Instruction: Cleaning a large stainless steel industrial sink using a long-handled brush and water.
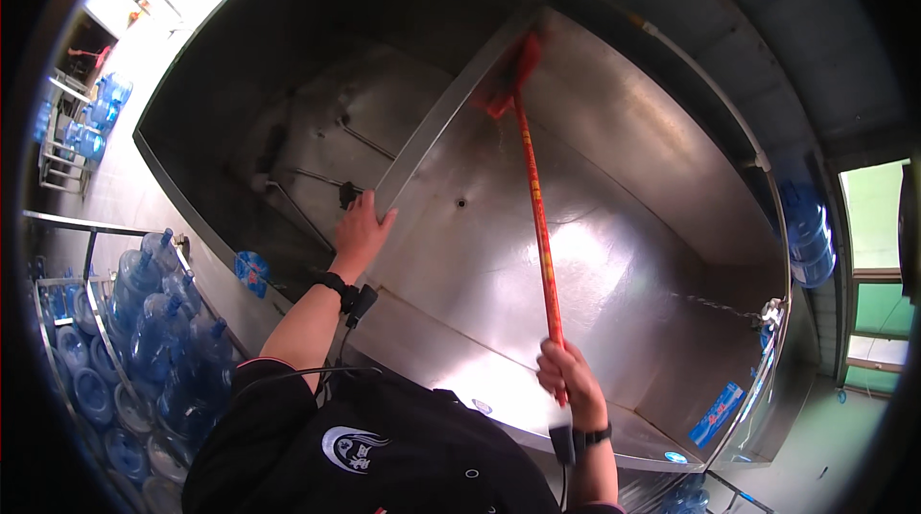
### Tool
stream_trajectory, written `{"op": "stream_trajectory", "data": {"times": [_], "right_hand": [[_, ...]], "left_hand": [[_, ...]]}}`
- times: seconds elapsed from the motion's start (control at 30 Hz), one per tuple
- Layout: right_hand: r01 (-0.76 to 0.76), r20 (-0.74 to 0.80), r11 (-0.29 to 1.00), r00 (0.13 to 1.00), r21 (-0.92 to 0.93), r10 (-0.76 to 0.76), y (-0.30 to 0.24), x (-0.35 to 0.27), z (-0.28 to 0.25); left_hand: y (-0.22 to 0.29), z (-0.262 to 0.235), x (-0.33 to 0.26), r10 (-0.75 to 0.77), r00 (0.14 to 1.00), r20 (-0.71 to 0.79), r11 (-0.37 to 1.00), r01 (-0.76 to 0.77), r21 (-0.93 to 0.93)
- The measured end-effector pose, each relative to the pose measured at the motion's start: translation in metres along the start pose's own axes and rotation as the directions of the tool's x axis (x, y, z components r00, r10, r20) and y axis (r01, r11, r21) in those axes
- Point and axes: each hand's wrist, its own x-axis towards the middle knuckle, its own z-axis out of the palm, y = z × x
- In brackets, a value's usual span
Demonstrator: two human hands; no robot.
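Observation:
My right hand is closed around the lower end of a long red broom with yellow markings on its handle. The broom's red head, smeared by motion, is against the far part of the metal divider in a large stainless steel tank. Over the near end of that divider, my left hand has its fingers on one side and the thumb on the other. A small round drain hole shows in the right compartment's floor.
Thin metal pipes lie in the dark left compartment. Several blue water jugs crowd a rack at the lower left. Another blue jug stands beyond the tank's right side, near a hanging chain.

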Motion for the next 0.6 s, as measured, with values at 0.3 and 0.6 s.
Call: {"op": "stream_trajectory", "data": {"times": [0.3,0.6], "right_hand": [[0.005,-0.226,0.953,0.971,-0.304,-0.077,-0.004,0.064,-0.025],[0.022,-0.426,0.697,0.778,-0.717,-0.462,0.079,-0.039,-0.079]], "left_hand": [[-0.005,0.005,-0.003,0.034,0.998,-0.056,0.999,-0.036,-0.034],[-0.005,0.006,-0.004,0.047,0.995,-0.086,0.997,-0.052,-0.053]]}}
